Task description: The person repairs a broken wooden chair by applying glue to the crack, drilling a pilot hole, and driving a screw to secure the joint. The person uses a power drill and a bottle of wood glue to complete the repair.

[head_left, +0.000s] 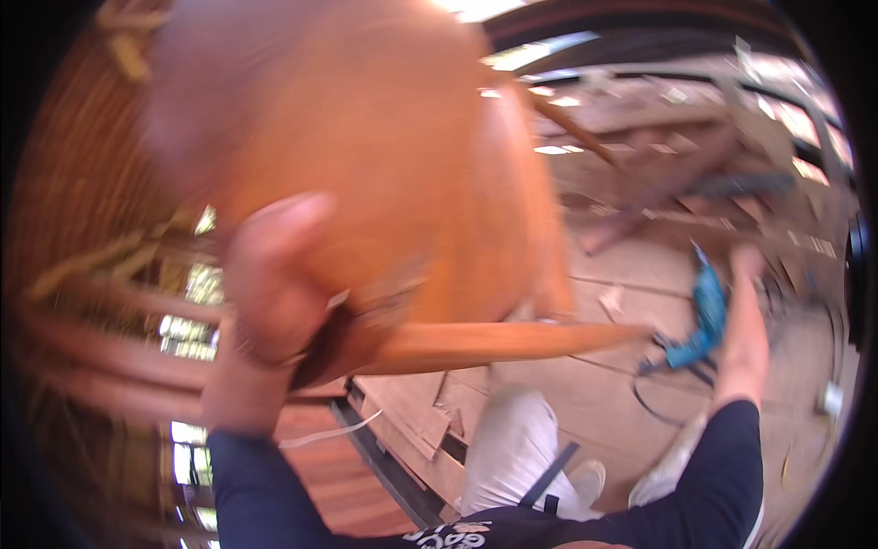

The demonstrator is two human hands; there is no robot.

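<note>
A wooden furniture piece is held up above the left edge of the floor.
Its panel runs lengthwise up out of view, one slim leg pointing right; the left hand's fingers pinch its lower left corner. The teal drill lies bit-forward; just beside, the right hand's blurred fingers: cannot tell.

Daylit, high contrast, strong motion blur.
Daylight through gaps beyond the left edge of the floor and from past its far edge, burnt out white in patches; upper left dim. Orange-brown wooden piece smeared, pale glare on its right side; left hand also soft. Floor evenly lit, slightly sharper. Corners black; straight edges bow outward near them.
</note>
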